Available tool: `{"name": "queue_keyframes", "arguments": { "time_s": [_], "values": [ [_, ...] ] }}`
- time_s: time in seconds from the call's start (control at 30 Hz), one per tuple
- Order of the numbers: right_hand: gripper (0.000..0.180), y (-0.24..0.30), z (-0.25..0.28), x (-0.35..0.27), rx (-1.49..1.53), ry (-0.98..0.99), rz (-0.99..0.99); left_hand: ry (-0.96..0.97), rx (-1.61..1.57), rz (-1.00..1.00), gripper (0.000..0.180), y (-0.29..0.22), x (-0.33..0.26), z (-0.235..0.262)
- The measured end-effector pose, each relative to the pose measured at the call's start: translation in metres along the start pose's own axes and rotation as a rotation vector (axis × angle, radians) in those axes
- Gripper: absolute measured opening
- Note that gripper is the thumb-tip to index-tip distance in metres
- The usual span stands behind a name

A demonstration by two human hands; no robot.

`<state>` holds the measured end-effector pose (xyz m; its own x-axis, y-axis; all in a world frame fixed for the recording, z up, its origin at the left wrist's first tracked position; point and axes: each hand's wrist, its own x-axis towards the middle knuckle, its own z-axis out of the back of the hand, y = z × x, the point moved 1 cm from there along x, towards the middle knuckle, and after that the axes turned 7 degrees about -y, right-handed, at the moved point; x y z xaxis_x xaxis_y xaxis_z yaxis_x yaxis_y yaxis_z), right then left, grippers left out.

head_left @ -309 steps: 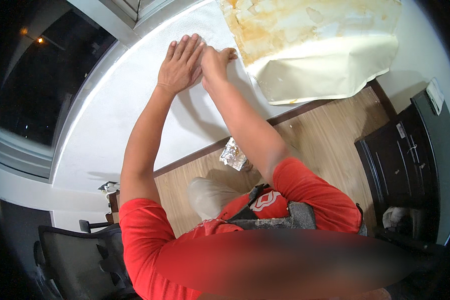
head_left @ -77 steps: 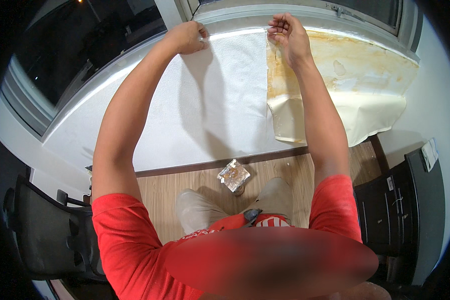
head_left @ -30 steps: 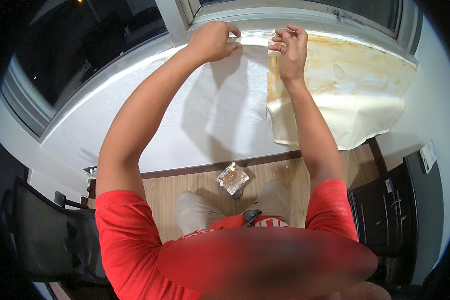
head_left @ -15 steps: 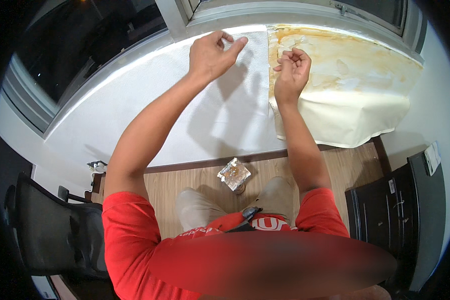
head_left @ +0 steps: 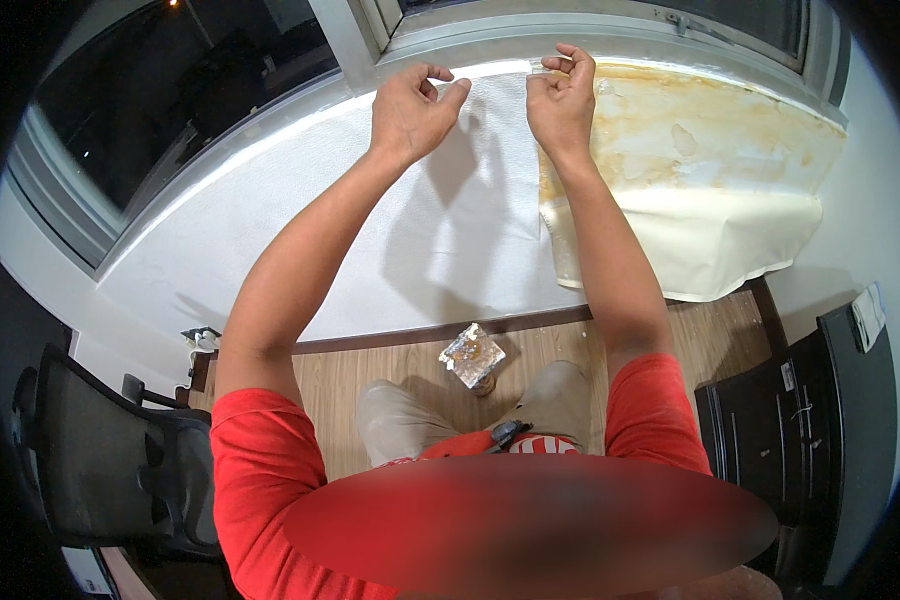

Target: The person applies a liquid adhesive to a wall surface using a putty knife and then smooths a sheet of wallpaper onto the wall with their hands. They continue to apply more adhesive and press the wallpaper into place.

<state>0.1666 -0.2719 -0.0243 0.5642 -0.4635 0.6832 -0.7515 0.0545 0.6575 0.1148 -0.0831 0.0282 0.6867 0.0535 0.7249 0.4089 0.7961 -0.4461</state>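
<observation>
My left hand (head_left: 410, 118) is raised in front of the white textured wall covering (head_left: 350, 200), just below the window frame. Its fingers are half bent, with a gap between thumb and forefinger and nothing visible in it. My right hand (head_left: 562, 108) is at the upper edge of the seam between the white covering and a peeled area stained yellow-brown (head_left: 710, 140). Its fingers curl in toward the thumb; anything small between them cannot be made out. Below the stained area, a cream sheet (head_left: 690, 240) hangs folded down.
A foil-covered square piece with brown smears (head_left: 473, 356) stands on the wood floor (head_left: 320, 400) between my knees. A black mesh chair (head_left: 100, 450) is at the left, near a wall socket with a plug (head_left: 202, 338). Black drawers (head_left: 770, 430) stand at the right, with a folded cloth (head_left: 868, 315) on top.
My right hand has moved up and slightly left, from the stained area to the top of the seam. My left hand has shifted a little left.
</observation>
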Motion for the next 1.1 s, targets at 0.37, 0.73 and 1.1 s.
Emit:
{"name": "queue_keyframes", "arguments": {
  "time_s": [0.37, 0.73, 1.1],
  "values": [
    [0.057, 0.004, -0.004, -0.004, -0.048, -0.04, 0.039, -0.002, -0.11, 0.076, 0.041, 0.01, -0.022, 0.001],
    [0.079, -0.01, 0.017, -0.071, 0.148, -0.025, 0.306, 0.107, -0.668, 0.595, 0.057, 0.008, -0.06, -0.009],
    [0.097, -0.028, 0.02, -0.136, -0.021, 0.071, 0.74, 0.096, -0.55, 0.669, 0.026, 0.024, -0.06, -0.002]
  ]
}}
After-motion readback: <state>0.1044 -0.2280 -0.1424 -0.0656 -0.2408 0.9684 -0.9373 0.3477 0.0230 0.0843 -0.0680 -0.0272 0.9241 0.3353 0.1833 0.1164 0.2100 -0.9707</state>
